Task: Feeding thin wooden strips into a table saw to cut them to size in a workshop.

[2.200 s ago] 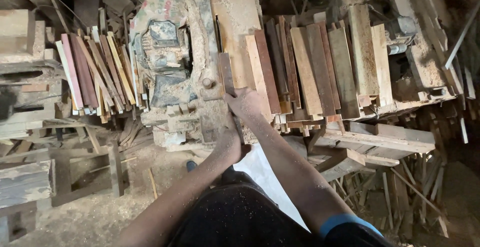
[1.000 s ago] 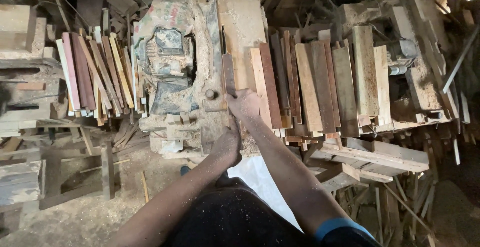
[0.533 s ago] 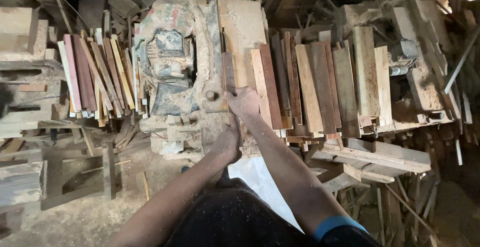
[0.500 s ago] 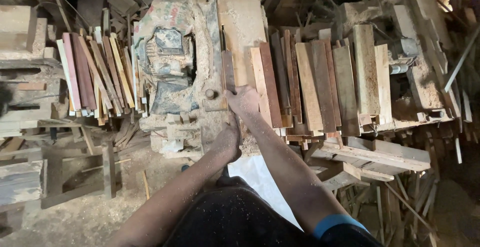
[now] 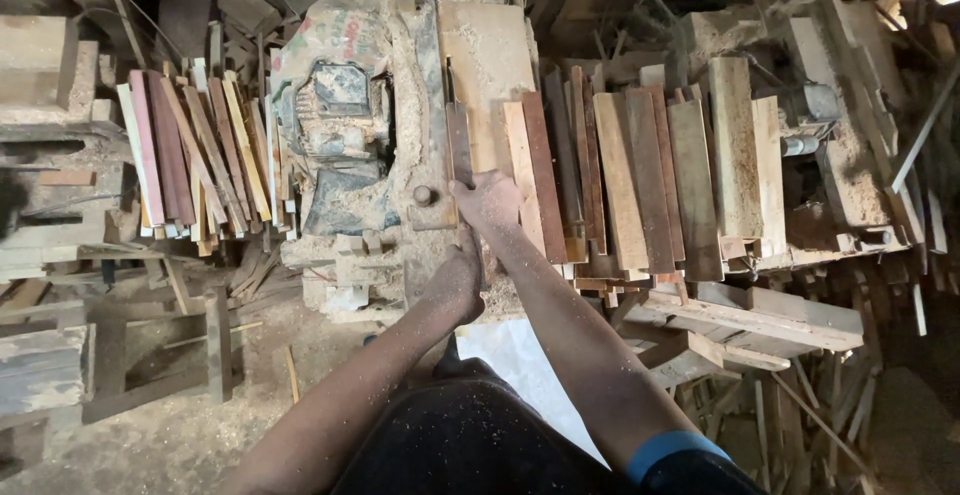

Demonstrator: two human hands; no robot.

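Left of your saw counter [image 5: 470, 65], a dusty, pale woven sack [image 5: 335, 40] with red and green print drapes the motor.

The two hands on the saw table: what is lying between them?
In the head view, only the narrow wood strip and the sawdust-covered table lie between the left hand and right hand.

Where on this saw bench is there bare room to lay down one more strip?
Little room. The pale bench top beyond the right hand is bare, bordered by the dusty motor and the stacked planks. The left hand rests on the sawdust-covered near edge. The leaning strips crowd the left, and the floor below shows open patches.
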